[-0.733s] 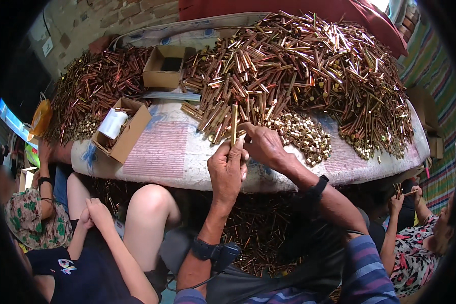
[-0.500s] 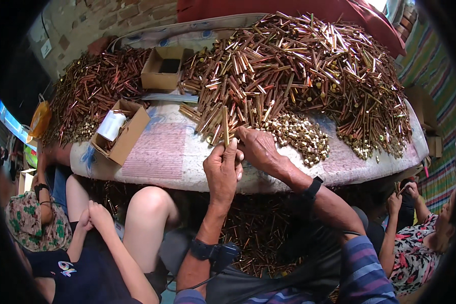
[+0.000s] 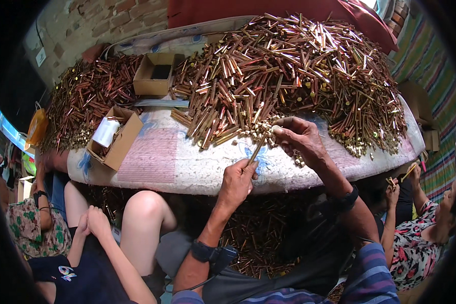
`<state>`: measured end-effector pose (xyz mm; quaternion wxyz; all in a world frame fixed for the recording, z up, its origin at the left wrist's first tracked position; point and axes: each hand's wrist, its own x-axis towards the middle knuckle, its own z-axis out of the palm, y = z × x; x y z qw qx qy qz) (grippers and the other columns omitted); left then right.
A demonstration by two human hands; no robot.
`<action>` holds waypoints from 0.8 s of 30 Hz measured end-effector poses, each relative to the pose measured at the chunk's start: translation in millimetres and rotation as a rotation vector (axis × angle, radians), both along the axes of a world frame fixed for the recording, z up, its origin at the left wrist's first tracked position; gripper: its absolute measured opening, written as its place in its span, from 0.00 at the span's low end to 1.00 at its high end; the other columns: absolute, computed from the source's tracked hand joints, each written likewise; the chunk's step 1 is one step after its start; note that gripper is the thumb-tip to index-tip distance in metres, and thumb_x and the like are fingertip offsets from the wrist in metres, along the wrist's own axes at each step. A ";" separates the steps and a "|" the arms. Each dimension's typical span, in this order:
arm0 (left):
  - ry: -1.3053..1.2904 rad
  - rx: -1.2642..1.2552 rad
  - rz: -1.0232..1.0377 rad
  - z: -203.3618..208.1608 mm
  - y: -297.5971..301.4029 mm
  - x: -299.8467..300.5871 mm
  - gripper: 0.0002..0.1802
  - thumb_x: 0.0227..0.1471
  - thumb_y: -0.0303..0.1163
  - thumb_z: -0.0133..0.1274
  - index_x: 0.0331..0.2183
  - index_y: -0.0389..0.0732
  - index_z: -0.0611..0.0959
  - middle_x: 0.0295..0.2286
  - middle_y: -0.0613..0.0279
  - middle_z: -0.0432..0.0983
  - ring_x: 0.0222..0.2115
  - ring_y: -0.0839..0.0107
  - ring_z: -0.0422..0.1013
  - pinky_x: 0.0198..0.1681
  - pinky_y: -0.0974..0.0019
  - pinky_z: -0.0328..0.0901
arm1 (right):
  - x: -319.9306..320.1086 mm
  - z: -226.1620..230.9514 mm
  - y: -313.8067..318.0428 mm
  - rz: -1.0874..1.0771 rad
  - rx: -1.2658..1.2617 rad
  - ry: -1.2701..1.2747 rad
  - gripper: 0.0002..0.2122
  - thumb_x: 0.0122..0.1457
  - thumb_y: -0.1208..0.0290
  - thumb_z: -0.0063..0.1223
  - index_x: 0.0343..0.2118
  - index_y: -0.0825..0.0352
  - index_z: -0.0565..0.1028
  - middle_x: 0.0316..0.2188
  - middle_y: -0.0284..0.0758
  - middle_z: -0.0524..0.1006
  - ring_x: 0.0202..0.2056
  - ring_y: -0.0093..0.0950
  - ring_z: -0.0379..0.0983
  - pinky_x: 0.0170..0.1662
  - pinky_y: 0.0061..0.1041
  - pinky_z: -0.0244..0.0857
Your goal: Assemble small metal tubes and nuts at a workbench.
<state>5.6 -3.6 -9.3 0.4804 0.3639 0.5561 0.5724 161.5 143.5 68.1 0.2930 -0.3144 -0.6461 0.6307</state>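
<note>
My left hand [image 3: 238, 181] is closed round the lower end of a thin gold-coloured metal tube [image 3: 257, 150], which tilts up to the right over the table's front part. To its right, my right hand [image 3: 307, 142] reaches in above a heap of small gold and white caps [image 3: 261, 126], covering much of it. Its thumb and forefinger are pinched together at the heap. Whatever is between those fingertips is too small to make out. Just beyond lies a big pile of copper and gold tubes [image 3: 283, 66].
A second tube pile [image 3: 101, 81] lies at the left. Two cardboard boxes, one empty-looking box [image 3: 152, 88] and one box with a white roll [image 3: 120, 147], stand beside it. Co-workers sit at both sides; the right one's hands [image 3: 391, 190] hold tubes. More tubes [image 3: 258, 233] lie below the table.
The hands have moved apart. My right hand went right to the caps, while the left came lower and to the right, its tube now tilted instead of upright.
</note>
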 end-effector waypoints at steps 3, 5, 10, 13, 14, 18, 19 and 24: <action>0.105 -0.007 -0.057 -5.0 1.0 2.7 0.13 0.64 0.36 0.53 0.35 0.34 0.82 0.20 0.69 0.72 0.12 0.86 0.60 0.14 0.76 0.53 | 4.7 -2.6 -3.7 0.023 -0.075 0.017 0.13 0.62 0.70 0.59 0.47 0.70 0.78 0.27 0.32 0.79 0.22 0.14 0.70 0.22 0.15 0.64; 0.124 -0.011 -0.059 -6.5 0.1 1.1 0.13 0.64 0.35 0.53 0.34 0.34 0.82 0.20 0.70 0.71 0.13 0.86 0.60 0.14 0.76 0.53 | 3.5 -13.3 -4.5 0.052 -0.154 0.088 0.12 0.63 0.70 0.59 0.45 0.71 0.79 0.27 0.31 0.78 0.21 0.15 0.70 0.23 0.15 0.65; 0.119 0.017 -0.050 -6.0 1.7 2.5 0.12 0.64 0.35 0.53 0.33 0.35 0.81 0.19 0.73 0.68 0.13 0.86 0.59 0.14 0.76 0.53 | 10.2 -17.6 -1.4 0.058 -0.249 0.093 0.11 0.63 0.70 0.58 0.44 0.73 0.80 0.27 0.34 0.79 0.20 0.17 0.71 0.22 0.17 0.66; 0.176 0.065 -0.020 -5.4 0.7 1.3 0.13 0.64 0.35 0.53 0.32 0.36 0.81 0.19 0.73 0.67 0.14 0.86 0.59 0.15 0.76 0.52 | 6.7 -15.7 -10.3 0.055 -0.206 0.054 0.11 0.64 0.70 0.58 0.44 0.73 0.80 0.26 0.35 0.79 0.20 0.17 0.72 0.22 0.17 0.66; 0.168 0.063 -0.025 -5.1 -0.1 0.5 0.13 0.64 0.35 0.53 0.32 0.36 0.81 0.19 0.74 0.67 0.14 0.86 0.59 0.15 0.76 0.52 | 6.1 -12.6 -16.2 0.047 -0.168 0.061 0.12 0.64 0.68 0.58 0.43 0.73 0.80 0.24 0.34 0.78 0.20 0.17 0.71 0.22 0.18 0.65; 0.093 0.078 -0.034 -1.0 -1.6 -2.4 0.13 0.64 0.36 0.53 0.32 0.37 0.81 0.18 0.74 0.67 0.14 0.86 0.58 0.15 0.77 0.51 | -5.0 -12.9 -25.0 0.222 0.065 -0.090 0.12 0.62 0.63 0.61 0.34 0.70 0.82 0.21 0.29 0.77 0.21 0.16 0.69 0.22 0.19 0.62; 0.092 0.079 -0.034 2.2 -1.6 -1.8 0.13 0.64 0.36 0.53 0.32 0.37 0.81 0.18 0.74 0.67 0.14 0.86 0.58 0.15 0.77 0.51 | -4.6 -11.9 -26.5 0.268 0.138 -0.242 0.13 0.62 0.62 0.61 0.37 0.69 0.82 0.22 0.29 0.78 0.21 0.16 0.69 0.23 0.20 0.64; 0.045 0.053 0.033 5.1 -1.9 -6.3 0.14 0.65 0.38 0.52 0.34 0.36 0.81 0.19 0.71 0.69 0.12 0.86 0.59 0.14 0.77 0.52 | -15.3 -10.0 -0.3 0.301 0.021 -0.224 0.14 0.60 0.69 0.53 0.45 0.71 0.79 0.25 0.33 0.80 0.23 0.19 0.74 0.24 0.20 0.67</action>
